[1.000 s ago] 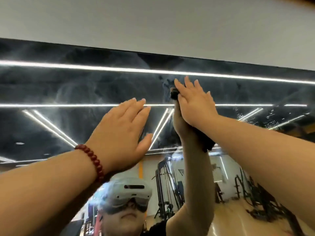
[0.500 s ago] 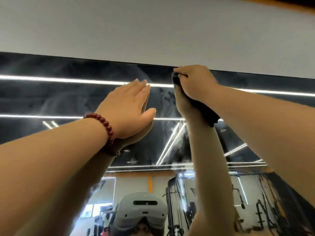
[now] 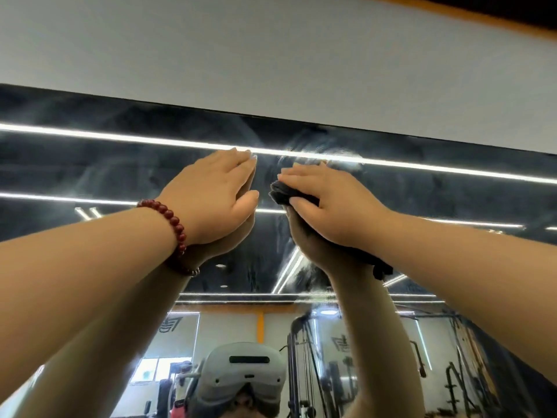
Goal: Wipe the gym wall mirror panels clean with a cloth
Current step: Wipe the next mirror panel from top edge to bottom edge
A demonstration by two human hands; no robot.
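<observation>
Mirror panel (image 3: 90,164), upper band, just below white wall strip (image 3: 271,55): dark glass, hazy smears across most of surface, reflected light bars running through.

Item 1, right hand (image 3: 331,206): pressed flat toward mirror panel, fingers together and extended, thumb hooked under; clamped on black cloth (image 3: 281,193) bunched between palm and glass. Cloth edge showing at thumb side, loose tail hanging out below wrist. Placed near top edge of mirror panel, not yet against it.

Item 2, left hand (image 3: 217,194): empty, fingers together, palm laid flat on mirror panel just beside right hand, apparently as brace. Red bead bracelet (image 3: 168,218) at wrist.

Item 3, pale smudge on mirror panel directly above right hand, over reflected light bar; unwiped or freshly smeared, cannot tell which.

Step in hand, as judged: wiping topmost strip of mirror panel with arms at full reach.

Next move, as judged: firm, even pressure on cloth; stroke through pale smudge and along top edge beneath wall strip; left palm to lift off or shift clear to avoid fresh prints on cleaned glass. Haze toward left end of mirror panel suggesting much left to cover.
</observation>
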